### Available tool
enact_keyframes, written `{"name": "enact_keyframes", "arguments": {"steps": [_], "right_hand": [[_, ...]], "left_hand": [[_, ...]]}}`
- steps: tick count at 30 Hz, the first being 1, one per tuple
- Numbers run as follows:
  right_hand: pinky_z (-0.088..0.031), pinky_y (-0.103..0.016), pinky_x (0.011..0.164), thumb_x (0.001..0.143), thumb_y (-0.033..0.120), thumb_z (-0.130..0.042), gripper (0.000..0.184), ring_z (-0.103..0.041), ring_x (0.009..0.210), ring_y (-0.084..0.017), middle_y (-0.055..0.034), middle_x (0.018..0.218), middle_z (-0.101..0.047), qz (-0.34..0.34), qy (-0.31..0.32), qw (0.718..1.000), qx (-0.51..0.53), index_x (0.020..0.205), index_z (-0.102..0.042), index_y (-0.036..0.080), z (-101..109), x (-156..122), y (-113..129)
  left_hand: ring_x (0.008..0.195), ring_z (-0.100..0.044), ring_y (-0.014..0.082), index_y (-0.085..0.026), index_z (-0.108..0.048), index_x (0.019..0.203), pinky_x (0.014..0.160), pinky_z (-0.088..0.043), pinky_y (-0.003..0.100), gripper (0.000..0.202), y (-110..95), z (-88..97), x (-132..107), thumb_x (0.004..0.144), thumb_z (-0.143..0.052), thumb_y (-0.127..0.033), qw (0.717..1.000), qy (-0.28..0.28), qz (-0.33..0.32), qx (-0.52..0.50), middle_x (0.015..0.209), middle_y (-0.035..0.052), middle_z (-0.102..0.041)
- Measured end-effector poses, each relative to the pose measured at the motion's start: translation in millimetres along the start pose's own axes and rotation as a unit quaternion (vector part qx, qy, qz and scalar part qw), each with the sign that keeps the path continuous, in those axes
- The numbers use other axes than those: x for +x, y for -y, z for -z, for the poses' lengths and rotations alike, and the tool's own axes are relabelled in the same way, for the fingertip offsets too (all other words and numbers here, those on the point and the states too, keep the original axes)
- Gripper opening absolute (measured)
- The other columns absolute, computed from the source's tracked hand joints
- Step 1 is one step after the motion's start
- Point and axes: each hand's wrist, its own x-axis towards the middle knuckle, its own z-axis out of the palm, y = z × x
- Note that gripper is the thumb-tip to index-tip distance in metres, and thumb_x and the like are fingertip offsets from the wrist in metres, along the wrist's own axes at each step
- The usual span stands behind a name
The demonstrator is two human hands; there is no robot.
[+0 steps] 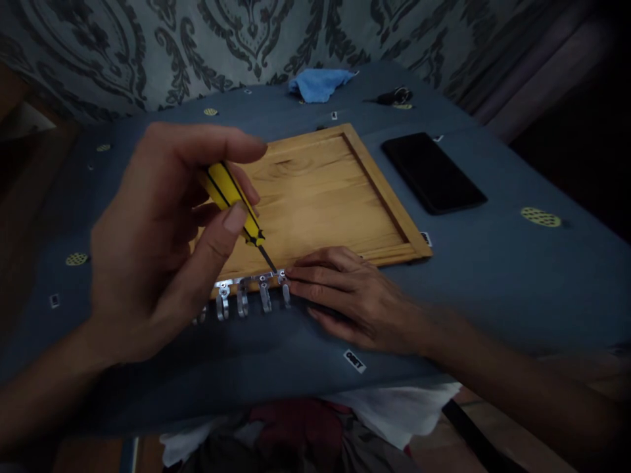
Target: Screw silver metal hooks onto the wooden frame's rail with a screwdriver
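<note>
My left hand [162,236] is closed around the yellow and black handle of a screwdriver [234,200], which slants down to the right. Its thin shaft ends at the metal hook rail [241,282], close to a screw near the rail's right end. This rail lies along the near edge of a framed wooden board [315,197], with several silver hooks hanging over that edge. My right hand [352,295] grips the right end of the rail against the board's edge, fingers on top and thumb lower down. The rail's left end is partly hidden behind my left hand.
Right of the board lies a black phone [434,172]. A blue cloth [320,85] and a small dark object, possibly keys, [394,96] are at the back. Everything rests on a blue patterned tablecloth [483,269]; a patterned curtain [221,39] hangs behind.
</note>
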Motion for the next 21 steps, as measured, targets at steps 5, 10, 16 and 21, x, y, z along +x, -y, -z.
{"name": "enact_keyframes", "arguments": {"steps": [5, 10, 16, 21], "right_hand": [[-0.052, -0.046, 0.102, 0.099, 0.019, -0.053, 0.034, -0.059, 0.122, -0.027, -0.0119, 0.129, -0.069, -0.004, 0.004, 1.000, 0.001, 0.130, -0.063, 0.012, 0.4, 0.9, 0.5], [-0.052, -0.048, 0.102, 0.098, 0.020, -0.053, 0.036, -0.058, 0.125, -0.028, -0.0117, 0.130, -0.069, -0.006, 0.008, 1.000, 0.001, 0.133, -0.062, 0.014, 0.4, -0.4, 0.4], [-0.052, -0.047, 0.101, 0.098, 0.020, -0.054, 0.036, -0.057, 0.124, -0.027, -0.0111, 0.129, -0.069, -0.005, -0.005, 1.000, -0.003, 0.133, -0.061, 0.015, -1.5, -1.9, -0.8], [-0.052, -0.047, 0.102, 0.098, 0.020, -0.054, 0.035, -0.057, 0.123, -0.027, -0.0110, 0.130, -0.069, 0.002, -0.007, 1.000, 0.001, 0.131, -0.061, 0.014, -2.2, -2.0, -1.4]], "left_hand": [[0.079, -0.059, 0.0168, -0.028, -0.059, 0.119, 0.077, -0.049, 0.035, 0.029, 20.0, -2.1, 1.2, 0.099, -0.043, -0.015, 0.994, 0.036, -0.052, 0.088, 0.088, 0.0009, -0.058], [0.065, -0.048, 0.0159, -0.023, -0.064, 0.104, 0.051, -0.036, 0.028, 0.027, 30.2, -0.2, 1.1, 0.096, -0.039, -0.019, 0.950, 0.214, -0.113, 0.199, 0.086, 0.0035, -0.047], [0.067, -0.053, 0.0195, -0.027, -0.065, 0.115, 0.056, -0.042, 0.031, 0.034, 33.0, -1.9, -5.4, 0.096, -0.037, -0.021, 0.908, 0.357, -0.051, 0.216, 0.090, 0.0050, -0.052], [0.073, -0.056, 0.0198, -0.027, -0.063, 0.115, 0.063, -0.046, 0.032, 0.032, 34.6, -3.9, -8.9, 0.097, -0.038, -0.020, 0.902, 0.376, -0.032, 0.209, 0.093, 0.0050, -0.052]]}}
